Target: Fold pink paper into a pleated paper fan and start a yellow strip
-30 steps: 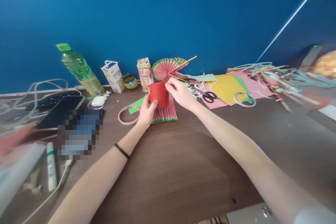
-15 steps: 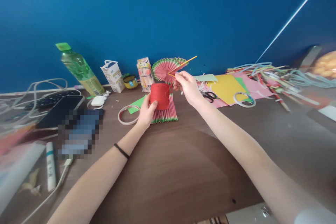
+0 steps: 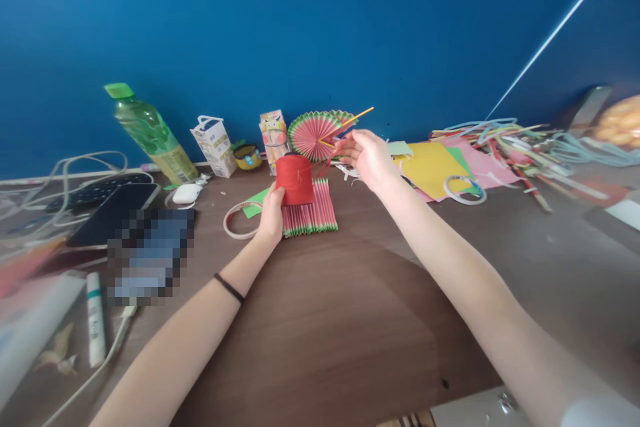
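My left hand (image 3: 273, 213) is closed round a spool of red thread (image 3: 296, 180), held upright above the table. A loose strand of red thread (image 3: 325, 167) runs from the spool to my right hand (image 3: 369, 155), whose fingertips are pinched on it. Just behind the hands, a pleated pink and green paper fan (image 3: 313, 130) with yellow sticks (image 3: 361, 113) leans by the wall. Beneath the spool lies a pleated pink paper piece (image 3: 325, 207) with green edges, partly covered. A tape roll (image 3: 235, 230) rests beside my left hand, over a green paper scrap (image 3: 253, 205).
A green bottle (image 3: 150, 130), a small carton (image 3: 215, 147) and a decorated box (image 3: 274, 137) stand along the blue wall. Phones (image 3: 113, 213), cables and a marker (image 3: 95, 320) occupy the left. On the right lie coloured papers (image 3: 430, 167), another tape roll (image 3: 465, 190) and bundled sticks.
The spool has moved slightly left and down in my left hand. My right hand has shifted a little right, and the thread between them looks longer. Scissors are now hidden behind my right arm.
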